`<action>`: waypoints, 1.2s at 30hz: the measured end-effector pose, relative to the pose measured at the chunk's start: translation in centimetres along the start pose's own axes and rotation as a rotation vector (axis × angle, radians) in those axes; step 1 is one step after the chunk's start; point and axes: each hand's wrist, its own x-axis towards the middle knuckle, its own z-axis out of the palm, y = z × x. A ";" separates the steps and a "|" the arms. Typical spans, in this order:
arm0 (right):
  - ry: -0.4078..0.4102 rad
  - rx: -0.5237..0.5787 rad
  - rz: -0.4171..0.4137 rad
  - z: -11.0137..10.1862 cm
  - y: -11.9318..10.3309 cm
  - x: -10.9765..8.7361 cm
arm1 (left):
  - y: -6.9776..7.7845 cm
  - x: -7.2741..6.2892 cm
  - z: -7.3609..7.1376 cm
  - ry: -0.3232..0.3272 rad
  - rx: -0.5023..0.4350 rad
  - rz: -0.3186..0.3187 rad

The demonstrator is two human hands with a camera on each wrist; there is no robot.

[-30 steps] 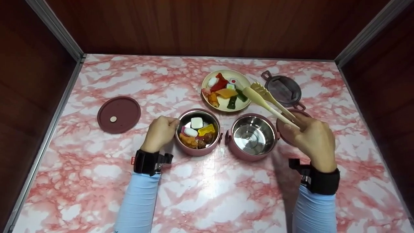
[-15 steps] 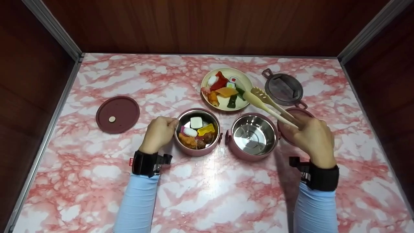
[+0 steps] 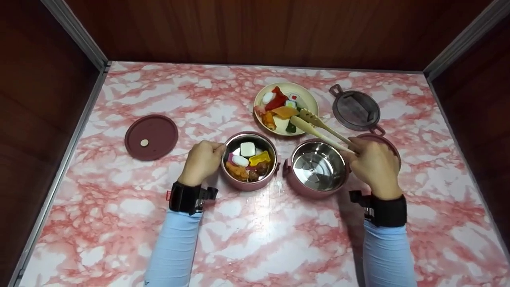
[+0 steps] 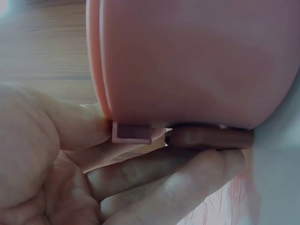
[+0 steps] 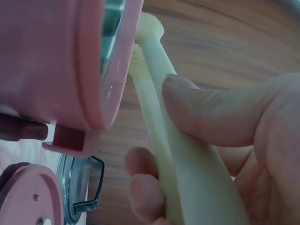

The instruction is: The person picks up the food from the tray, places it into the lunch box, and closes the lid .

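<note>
My left hand (image 3: pixel 202 161) holds the left side of a pink lunch pot (image 3: pixel 248 186); in the left wrist view its thumb is at the rim and the fingers (image 4: pixel 187 187) lie along the side latch (image 4: pixel 211 137). Toy food pieces fill that pot's steel inside, among them a white square block (image 3: pixel 248 149) and a yellow piece (image 3: pixel 259 158). With my right hand (image 3: pixel 374 167) I grip cream tongs (image 3: pixel 326 138). Their slightly spread tips hang over the front right of a cream plate (image 3: pixel 308 95) of toy food, with nothing visibly between them.
A second pink pot (image 3: pixel 314 192), bare steel inside, stands right of the first. Behind the right hand lies a dark red lid (image 3: pixel 392 145), partly hidden. A dark lid with clasps (image 3: pixel 356 110) is at back right; another round lid (image 3: pixel 159 129) lies left.
My right hand and the tongs have moved left, bringing the tips from the plate's right edge over its front right part. The left hand stays at the pot; the head view shifts slightly.
</note>
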 end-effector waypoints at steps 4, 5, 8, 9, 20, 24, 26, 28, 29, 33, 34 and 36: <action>0.022 -0.050 -0.109 -0.1 0.0 1.9 | -0.1 0.1 0.1 0.010 0.013 0.014; 0.020 -0.064 -0.141 -0.2 -0.1 2.5 | -0.2 0.1 0.1 0.009 0.012 0.007; 0.012 -0.122 -0.243 -0.9 -0.5 4.6 | -0.2 0.1 0.1 -0.001 0.001 -0.017; 0.011 -0.146 -0.272 -1.2 -0.6 5.2 | -0.2 0.1 0.1 -0.006 -0.004 -0.022; -0.143 -0.413 -0.542 -3.0 -3.8 11.6 | -0.1 0.2 0.2 -0.015 -0.021 -0.038; -0.175 -0.488 -0.595 -3.1 -5.0 12.3 | -0.1 0.2 0.2 -0.014 -0.020 -0.037; -0.156 -0.509 -0.616 -3.1 -5.4 12.5 | -0.1 0.2 0.1 -0.009 -0.016 -0.029; -0.126 -0.513 -0.630 -3.2 -5.6 12.5 | 0.0 0.2 0.1 -0.002 -0.013 -0.022; -0.113 -0.510 -0.634 -3.3 -5.7 12.5 | 0.0 0.2 0.1 -0.001 -0.012 -0.018; -0.085 -0.484 -0.625 -3.8 -5.7 12.3 | 0.0 0.1 0.1 0.006 -0.013 -0.015; -0.076 -0.478 -0.623 -4.0 -5.7 12.2 | 0.0 0.0 0.1 0.008 -0.013 -0.016; -0.070 -0.459 -0.617 -4.5 -5.6 12.1 | -0.1 0.0 0.1 0.009 -0.014 -0.019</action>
